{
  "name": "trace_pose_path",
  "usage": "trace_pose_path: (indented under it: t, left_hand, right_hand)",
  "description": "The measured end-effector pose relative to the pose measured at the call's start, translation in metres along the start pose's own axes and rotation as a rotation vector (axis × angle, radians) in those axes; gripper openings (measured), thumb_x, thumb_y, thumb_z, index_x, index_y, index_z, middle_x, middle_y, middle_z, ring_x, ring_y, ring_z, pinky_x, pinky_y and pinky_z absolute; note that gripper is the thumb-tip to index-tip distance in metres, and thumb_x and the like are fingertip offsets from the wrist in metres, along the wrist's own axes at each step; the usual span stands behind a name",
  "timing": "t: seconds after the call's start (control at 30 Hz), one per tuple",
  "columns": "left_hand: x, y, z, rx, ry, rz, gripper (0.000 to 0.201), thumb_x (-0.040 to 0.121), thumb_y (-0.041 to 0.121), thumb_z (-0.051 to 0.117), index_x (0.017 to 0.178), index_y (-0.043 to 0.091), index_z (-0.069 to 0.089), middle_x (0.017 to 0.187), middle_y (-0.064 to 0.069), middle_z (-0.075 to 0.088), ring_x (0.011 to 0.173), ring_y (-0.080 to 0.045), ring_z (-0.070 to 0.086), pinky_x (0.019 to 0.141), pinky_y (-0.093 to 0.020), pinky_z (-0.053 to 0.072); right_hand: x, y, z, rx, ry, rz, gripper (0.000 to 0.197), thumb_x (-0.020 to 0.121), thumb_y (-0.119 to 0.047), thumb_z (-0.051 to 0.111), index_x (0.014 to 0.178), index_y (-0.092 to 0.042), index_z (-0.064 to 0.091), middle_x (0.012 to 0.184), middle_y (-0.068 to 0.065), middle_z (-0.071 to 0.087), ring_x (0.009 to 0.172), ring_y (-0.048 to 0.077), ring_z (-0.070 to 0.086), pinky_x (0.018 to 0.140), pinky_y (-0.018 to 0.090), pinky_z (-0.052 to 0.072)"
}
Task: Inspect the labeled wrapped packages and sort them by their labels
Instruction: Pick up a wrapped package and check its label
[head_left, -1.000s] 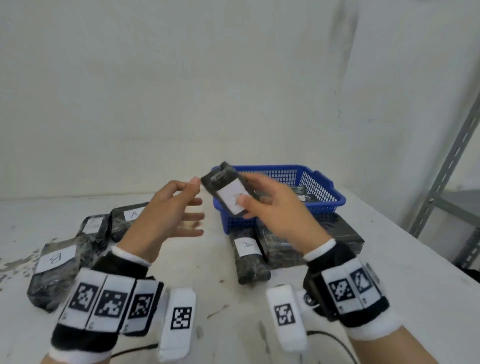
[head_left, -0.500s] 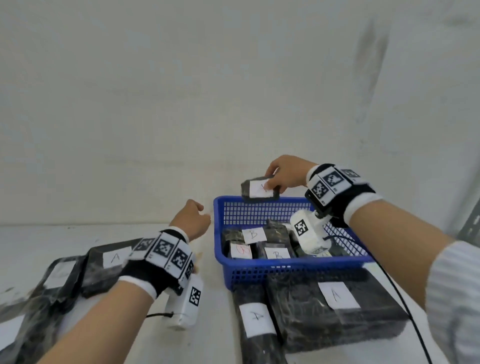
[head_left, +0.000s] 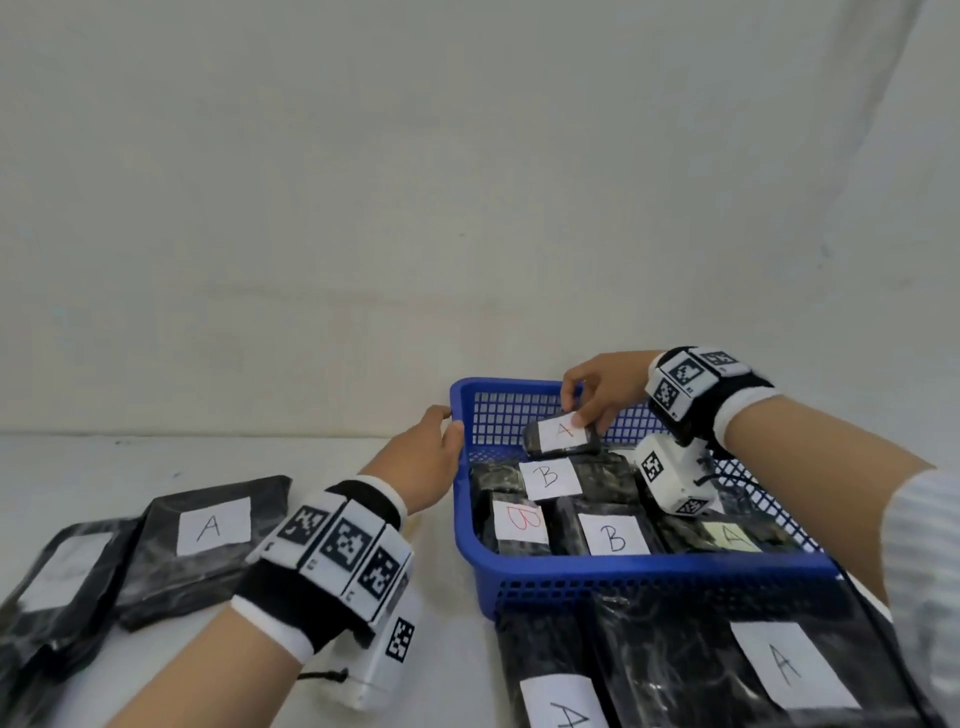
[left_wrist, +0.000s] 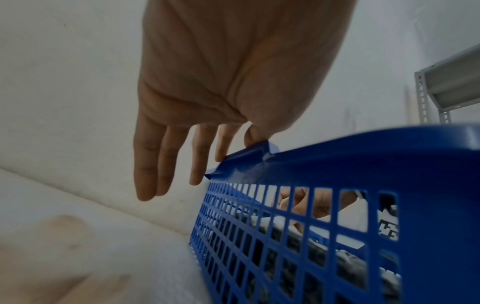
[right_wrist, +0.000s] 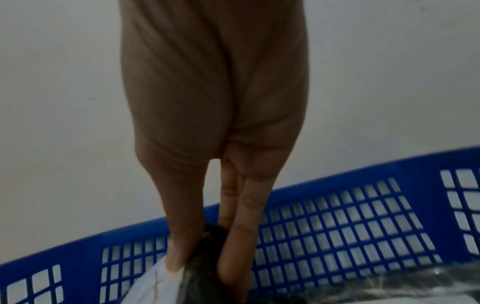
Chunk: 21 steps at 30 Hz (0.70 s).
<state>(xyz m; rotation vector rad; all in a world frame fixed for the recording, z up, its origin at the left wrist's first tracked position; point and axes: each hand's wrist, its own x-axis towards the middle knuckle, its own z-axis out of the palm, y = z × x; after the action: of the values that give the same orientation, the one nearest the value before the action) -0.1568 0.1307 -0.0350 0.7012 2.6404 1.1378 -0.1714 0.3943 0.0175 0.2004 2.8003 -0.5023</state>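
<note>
Blue perforated basket (head_left: 649, 574) on a white table (head_left: 322, 457), taken as the landmark. Its far wall stands close to the pale wall behind; a narrow strip of bare table runs between them. To the left of the basket an open stretch of table reaches as far as a black package labelled A (head_left: 208, 540), which overlaps a second black package (head_left: 57, 577) whose label is too blurred to read. Against the basket's near wall lie two more packages marked A, a narrow one (head_left: 556, 691) and a broad one (head_left: 779, 670), so little free table shows on that side.

Inside the basket, wrapped packages cover the floor: one labelled B in black (head_left: 549, 479) toward the back, one labelled B in red (head_left: 521, 521) at the left, another black B (head_left: 613, 538) at the near middle, and one with a yellowish label A (head_left: 730, 538) at the right.

The right hand (head_left: 605, 387) reaches over the basket's far rim and pinches a small package labelled A (head_left: 561, 435) between thumb and fingers; the right wrist view shows the thumb on the white label and the fingers (right_wrist: 240, 236) on the dark wrap. This package sits tilted at the back of the basket, above the black-B package; whether it touches that package cannot be told.

The left hand (head_left: 423, 465) is at the basket's far-left corner, outside the left wall. In the left wrist view its fingers (left_wrist: 148, 164) hang straight and relaxed, with the thumb and forefinger touching the rim's corner (left_wrist: 249, 158); nothing is gripped.
</note>
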Motion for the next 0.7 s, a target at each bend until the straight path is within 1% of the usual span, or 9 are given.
trace_pose_path:
  t: [0.1,0.2,0.27,0.33,0.37,0.47,0.53,0.63,0.7]
  left_hand:
    - [0.001,-0.002,0.002,-0.002,0.005,0.009,0.044,0.106,0.033,0.022,0.147,0.019,0.029,0.127,-0.009,0.061,0.102,-0.019,0.056,0.081,-0.026,0.036]
    - [0.003,-0.003,0.004,-0.009,0.011,0.023,0.044,0.107,0.033,0.021,0.147,0.018,0.030,0.124,-0.008,0.062,0.095,-0.016,0.054,0.080,-0.026,0.037]
    - [0.004,-0.004,0.006,-0.011,0.014,0.029,0.042,0.107,0.032,0.021,0.144,0.018,0.033,0.118,-0.006,0.062,0.094,-0.016,0.055,0.078,-0.027,0.037]
    - [0.005,-0.004,0.007,-0.011,0.014,0.032,0.041,0.107,0.032,0.020,0.142,0.018,0.036,0.111,-0.003,0.061,0.093,-0.017,0.056,0.077,-0.027,0.038]
    - [0.005,-0.005,0.007,-0.008,0.011,0.033,0.041,0.107,0.031,0.020,0.142,0.018,0.036,0.113,-0.003,0.061,0.094,-0.017,0.055,0.077,-0.027,0.038]
    - [0.006,-0.006,0.007,0.008,0.010,0.042,0.042,0.107,0.032,0.020,0.144,0.018,0.034,0.126,-0.007,0.061,0.097,-0.015,0.053,0.082,-0.026,0.037]
    - [0.006,-0.007,0.006,0.008,0.009,0.043,0.043,0.107,0.032,0.020,0.145,0.017,0.034,0.128,-0.008,0.060,0.098,-0.016,0.052,0.082,-0.026,0.037]
    - [0.006,-0.008,0.006,0.000,0.001,0.034,0.043,0.107,0.032,0.019,0.145,0.017,0.032,0.128,-0.008,0.060,0.099,-0.017,0.053,0.083,-0.026,0.036]
    - [0.005,-0.007,0.006,-0.011,0.002,0.030,0.044,0.107,0.033,0.019,0.146,0.017,0.031,0.129,-0.008,0.059,0.103,-0.019,0.055,0.084,-0.026,0.037]
  right_hand:
    - [0.008,0.010,0.005,0.087,-0.031,-0.041,0.014,0.090,-0.012,0.073,0.093,-0.024,0.065,0.092,0.004,0.070,0.083,0.024,0.068,0.097,0.040,0.053]
    - [0.016,0.016,0.007,0.182,-0.024,-0.068,0.012,0.090,-0.012,0.073,0.096,-0.021,0.067,0.099,0.008,0.072,0.091,0.028,0.069,0.101,0.045,0.053]
    - [0.019,0.016,0.008,0.244,-0.009,-0.102,0.012,0.090,-0.011,0.073,0.097,-0.019,0.067,0.101,0.011,0.073,0.091,0.029,0.069,0.100,0.045,0.054]
    - [0.022,0.013,0.008,0.273,-0.017,-0.126,0.013,0.090,-0.010,0.073,0.098,-0.019,0.068,0.102,0.012,0.073,0.091,0.029,0.069,0.096,0.041,0.056]
    - [0.023,0.013,0.009,0.270,-0.039,-0.131,0.013,0.090,-0.010,0.073,0.099,-0.019,0.068,0.101,0.011,0.074,0.091,0.028,0.070,0.094,0.039,0.057]
    - [0.025,0.016,0.013,0.222,-0.084,-0.114,0.014,0.090,-0.005,0.071,0.098,-0.017,0.068,0.094,0.011,0.073,0.089,0.029,0.070,0.083,0.031,0.061]
    - [0.025,0.019,0.015,0.186,-0.086,-0.088,0.014,0.089,-0.005,0.073,0.096,-0.017,0.070,0.089,0.009,0.073,0.087,0.028,0.070,0.080,0.029,0.060]
    - [0.021,0.019,0.014,0.168,-0.093,-0.060,0.014,0.090,-0.007,0.072,0.096,-0.020,0.071,0.091,0.007,0.072,0.074,0.017,0.069,0.072,0.023,0.059]
    - [0.017,0.017,0.011,0.161,-0.099,-0.037,0.016,0.091,-0.010,0.072,0.102,-0.022,0.071,0.093,0.003,0.072,0.074,0.015,0.069,0.069,0.022,0.057]
